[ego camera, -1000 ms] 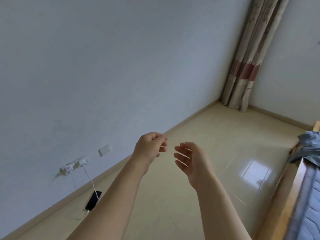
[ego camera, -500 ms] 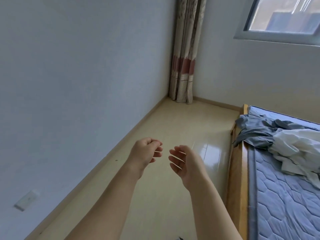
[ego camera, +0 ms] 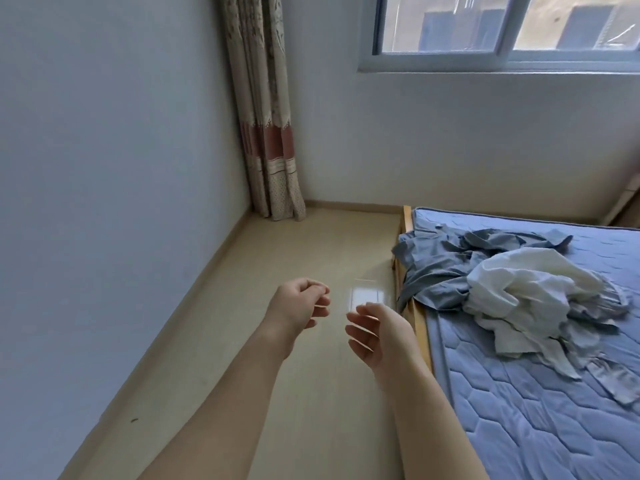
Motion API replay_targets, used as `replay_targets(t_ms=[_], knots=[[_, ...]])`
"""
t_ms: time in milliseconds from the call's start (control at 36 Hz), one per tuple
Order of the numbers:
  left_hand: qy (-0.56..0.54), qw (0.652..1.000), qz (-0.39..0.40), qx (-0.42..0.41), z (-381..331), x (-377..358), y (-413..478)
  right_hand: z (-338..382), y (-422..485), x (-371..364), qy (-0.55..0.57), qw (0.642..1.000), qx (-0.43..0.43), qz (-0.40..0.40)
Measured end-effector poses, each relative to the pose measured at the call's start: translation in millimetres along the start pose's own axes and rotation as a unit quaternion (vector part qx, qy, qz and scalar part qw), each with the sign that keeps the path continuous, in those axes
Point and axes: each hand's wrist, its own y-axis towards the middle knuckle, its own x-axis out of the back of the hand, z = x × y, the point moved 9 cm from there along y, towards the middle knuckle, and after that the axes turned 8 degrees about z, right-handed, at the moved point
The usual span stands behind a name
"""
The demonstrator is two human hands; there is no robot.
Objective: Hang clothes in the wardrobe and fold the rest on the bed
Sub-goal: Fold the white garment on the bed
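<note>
Both hands are empty: your left hand (ego camera: 298,306) has its fingers loosely curled, your right hand (ego camera: 381,336) is relaxed. The clothes pile (ego camera: 526,285) lies rightward on the bed (ego camera: 519,431), and your right hand is nearer.

You stand in a home bedroom: a bed (ego camera: 512,410) with a blue quilted mattress on your right, a curtain (ego camera: 266,133) in the far corner, a window (ego camera: 502,29) beyond.
</note>
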Motion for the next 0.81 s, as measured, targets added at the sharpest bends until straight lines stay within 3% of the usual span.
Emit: replay_targets(t_ms=[389,806], knots=[[0.021,0.977,0.211,0.001,-53,-170,222,106,140,148,0.093,0.976,0.034,-0.196],[0.11,0.939,0.324,0.044,-95,-293,422,187,284,237,0.196,0.93,0.016,-0.309]])
